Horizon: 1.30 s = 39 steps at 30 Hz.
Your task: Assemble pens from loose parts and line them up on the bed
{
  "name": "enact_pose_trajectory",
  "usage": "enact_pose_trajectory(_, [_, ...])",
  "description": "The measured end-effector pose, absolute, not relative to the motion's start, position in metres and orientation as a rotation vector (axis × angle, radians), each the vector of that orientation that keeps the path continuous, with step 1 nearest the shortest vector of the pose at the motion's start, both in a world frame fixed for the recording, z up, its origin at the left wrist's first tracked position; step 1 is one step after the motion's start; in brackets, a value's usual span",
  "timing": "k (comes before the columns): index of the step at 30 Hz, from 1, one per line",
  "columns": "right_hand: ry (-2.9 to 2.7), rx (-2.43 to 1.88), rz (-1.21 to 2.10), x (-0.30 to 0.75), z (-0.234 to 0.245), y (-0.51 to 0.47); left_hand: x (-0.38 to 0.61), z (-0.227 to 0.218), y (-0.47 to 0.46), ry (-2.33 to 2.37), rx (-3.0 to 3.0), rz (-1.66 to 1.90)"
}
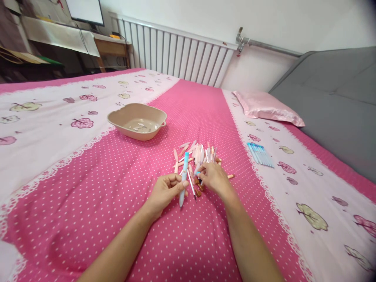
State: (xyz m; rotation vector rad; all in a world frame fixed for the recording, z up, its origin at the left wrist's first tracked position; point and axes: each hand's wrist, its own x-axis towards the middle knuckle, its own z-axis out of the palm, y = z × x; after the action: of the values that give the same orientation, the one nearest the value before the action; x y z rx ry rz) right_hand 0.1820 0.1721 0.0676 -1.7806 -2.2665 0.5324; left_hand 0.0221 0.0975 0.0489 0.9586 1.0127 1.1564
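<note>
Holds a blue pen in the left hand, pinched between thumb and fingers, nearly upright with the bright blue end up and the darker tip down, at the near left edge of a loose pile of pens on the pink dotted bedspread. Holds the right hand low over the near right part of the same pile, fingers curled together close to a small blue end; cannot tell from here whether gripping it or only touching it, nor how widely parted at the tips. Could slip from the left pinch through too light a hold on a smooth barrel, or through a knock from the right hand nearby. Could mark the bedspread with the lower tip, if bare and lowered too far. Could scatter the pile by dragging at pens crossed under others, sending the white pen or the small brown pieces toward the near side. Could bring up two pens at once, given so many slim barrels overlapping. Could disturb the row of blue pens, well to the right, by tugging the soft bedspread. Seems less likely to upset the tan basin, well apart on the far left.
</note>
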Motion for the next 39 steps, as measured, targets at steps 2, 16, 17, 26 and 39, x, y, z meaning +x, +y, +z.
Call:
enact_pose_trajectory(2, [-2.261,-1.785,0.549,0.182,0.069,0.171,0.022,0.049,0.098,1.007,0.958,1.153])
enact_pose_trajectory(16, [-1.699,-1.279,1.268,0.193,0.071,0.181,0.021,0.047,0.098,0.982,0.940,1.152])
enact_pose_trajectory(17, [-1.633,-1.220,1.358,0.193,0.073,0.180,0.021,0.046,0.098,0.979,0.943,1.152])
enact_pose_trajectory(26, [-1.124,-0.876,1.784,0.191,0.085,0.175,0.022,0.044,0.098,0.989,0.974,1.143])
enact_pose_trajectory(39, [-1.082,-0.939,1.484,0.175,0.089,0.165,0.024,0.049,0.096,0.968,1.026,1.054])
